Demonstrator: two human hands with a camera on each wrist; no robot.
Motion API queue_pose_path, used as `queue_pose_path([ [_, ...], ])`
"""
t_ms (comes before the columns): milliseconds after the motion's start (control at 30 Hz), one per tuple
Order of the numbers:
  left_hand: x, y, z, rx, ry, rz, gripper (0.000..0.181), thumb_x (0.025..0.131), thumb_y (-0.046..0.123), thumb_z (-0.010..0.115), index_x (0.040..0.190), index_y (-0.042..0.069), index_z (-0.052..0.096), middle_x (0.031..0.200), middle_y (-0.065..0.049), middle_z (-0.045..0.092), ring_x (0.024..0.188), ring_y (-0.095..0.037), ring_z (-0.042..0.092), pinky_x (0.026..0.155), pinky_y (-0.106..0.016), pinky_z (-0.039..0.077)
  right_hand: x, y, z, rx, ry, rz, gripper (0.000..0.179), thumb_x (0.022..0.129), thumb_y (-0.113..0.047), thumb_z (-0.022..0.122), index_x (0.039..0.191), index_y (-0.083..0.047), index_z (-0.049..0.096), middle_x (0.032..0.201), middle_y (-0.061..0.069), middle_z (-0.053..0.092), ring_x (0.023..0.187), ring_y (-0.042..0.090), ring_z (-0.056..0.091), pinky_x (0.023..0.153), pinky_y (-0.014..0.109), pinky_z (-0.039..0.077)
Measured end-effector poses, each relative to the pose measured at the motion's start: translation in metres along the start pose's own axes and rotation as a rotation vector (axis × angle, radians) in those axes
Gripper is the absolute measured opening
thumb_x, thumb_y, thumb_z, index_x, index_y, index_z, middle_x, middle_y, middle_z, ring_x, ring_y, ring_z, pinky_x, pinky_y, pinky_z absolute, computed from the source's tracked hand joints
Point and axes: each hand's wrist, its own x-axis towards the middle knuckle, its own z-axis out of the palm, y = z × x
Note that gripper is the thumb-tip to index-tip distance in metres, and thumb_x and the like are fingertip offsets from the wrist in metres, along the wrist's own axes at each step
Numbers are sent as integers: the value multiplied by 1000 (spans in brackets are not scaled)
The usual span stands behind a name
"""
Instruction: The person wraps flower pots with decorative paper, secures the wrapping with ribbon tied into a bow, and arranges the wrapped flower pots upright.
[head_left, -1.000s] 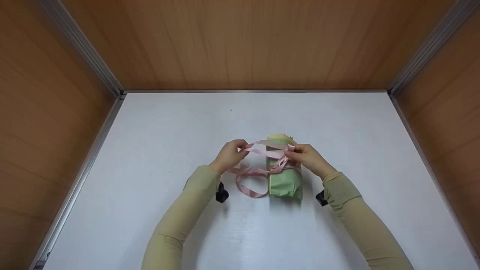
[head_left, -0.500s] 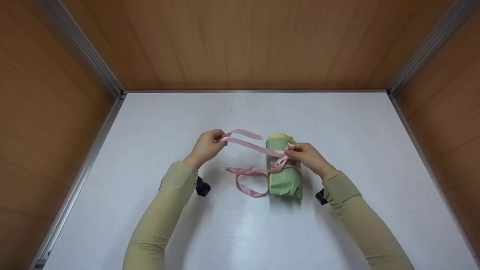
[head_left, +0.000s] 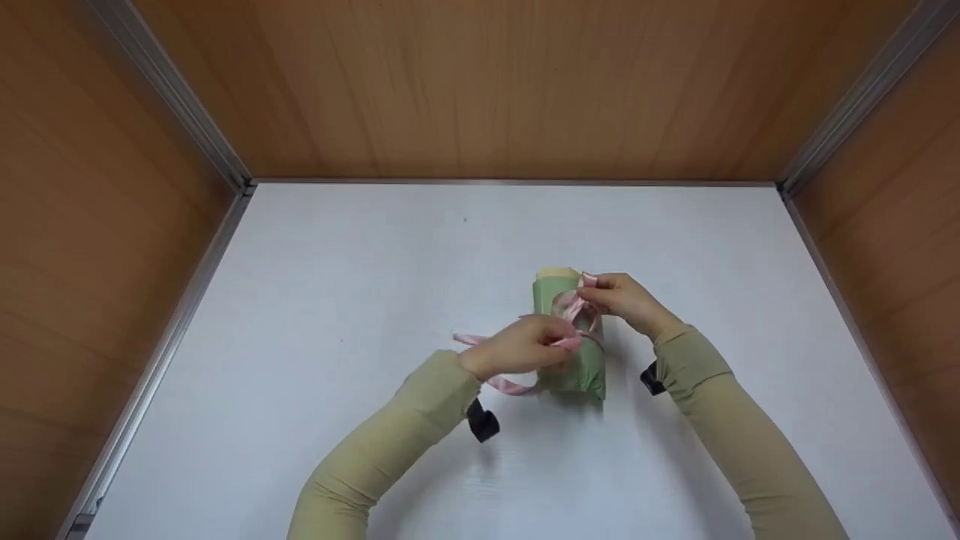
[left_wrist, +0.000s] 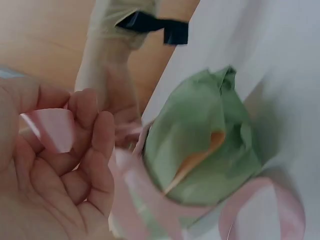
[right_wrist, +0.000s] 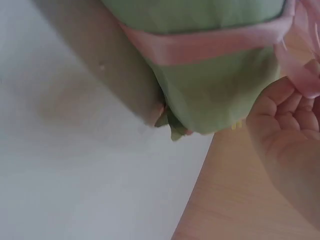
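Observation:
A green paper-wrapped bundle (head_left: 552,294) lies on the white table, its top edge pale yellow. Pink ribbon (right_wrist: 215,45) runs round its middle. My right hand (head_left: 626,301) pinches a ribbon loop above the bundle's upper part; the right wrist view shows the fingers curled on it. Over the bundle's lower left side, my left hand (head_left: 525,346) pinches a ribbon end (left_wrist: 55,130) between thumb and fingers. That hand covers part of the ribbon crossing in the head view. In the right wrist view, small green leaves (right_wrist: 172,125) stick out of one bundle end.
Another ribbon tail (head_left: 512,385) lies curled on the table (head_left: 360,285) left of the bundle. Wood-grain panels (head_left: 480,90) close off the back and both sides. A black wrist-camera mount (head_left: 484,424) hangs below the left wrist.
My left hand first pulled the ribbon out to the left, then came back right and down over the bundle. My right hand has risen slightly with its ribbon loop.

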Motion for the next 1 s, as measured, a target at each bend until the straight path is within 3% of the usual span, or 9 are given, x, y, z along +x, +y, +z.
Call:
queue_pose_path([
  [100,13,6,24,76,-7,54,18,95,15,54,81,6,59,69,3,46,64,-5,45,57,-15,38,0,-1,-6,-25,-23,-2,39,95,-24,57,117,9,59,88,-11,65,85,4,60,82,23,50],
  [200,23,9,44,186,-26,31,19,95,18,55,78,10,58,65,7,43,60,-3,42,55,-14,35,1,-1,-11,-30,-54,-1,39,95,-23,57,116,10,59,88,-10,64,85,5,60,85,26,49],
  [300,27,13,59,295,-132,-17,18,94,25,58,84,9,58,66,7,46,60,-4,43,55,-14,36,0,-1,-15,-37,-80,-1,38,95,-22,58,116,10,58,88,-11,64,87,4,60,90,30,49],
  [433,26,22,70,357,-318,-77,38,93,35,58,121,8,60,91,6,67,77,-2,57,69,-13,45,-1,1,-18,-61,-104,-20,39,95,-22,57,118,10,57,92,-11,64,91,2,59,94,35,48],
  [500,24,26,71,371,-364,-105,46,95,36,55,133,10,54,104,4,69,85,-3,60,75,-16,48,-2,1,-19,-78,-109,-24,40,95,-23,57,118,9,58,93,-10,64,93,2,60,94,35,48],
  [600,21,30,69,387,-359,-121,37,97,35,51,124,11,63,96,3,68,79,-5,58,71,-17,47,-2,-1,-18,-89,-108,-11,38,94,-25,59,116,7,60,95,-9,64,94,3,60,94,35,48],
  [733,17,27,51,315,-216,-108,27,97,28,52,97,8,70,69,4,55,61,-6,48,56,-16,40,-3,-2,-15,-93,-112,-7,33,93,-26,60,110,2,64,94,-9,65,94,5,60,94,36,48],
  [900,19,9,20,99,199,-81,17,94,16,54,94,3,66,72,4,53,64,-5,46,57,-16,39,-3,-3,-13,-66,-129,-52,21,93,-22,61,98,-2,65,88,-9,65,89,7,60,89,35,49],
  [1000,24,-5,9,36,415,-71,13,92,12,56,96,1,61,81,-2,55,71,-9,47,63,-19,40,-3,-3,-12,-42,-142,-76,15,94,-20,60,92,-6,65,85,-9,63,86,7,59,86,32,50],
])
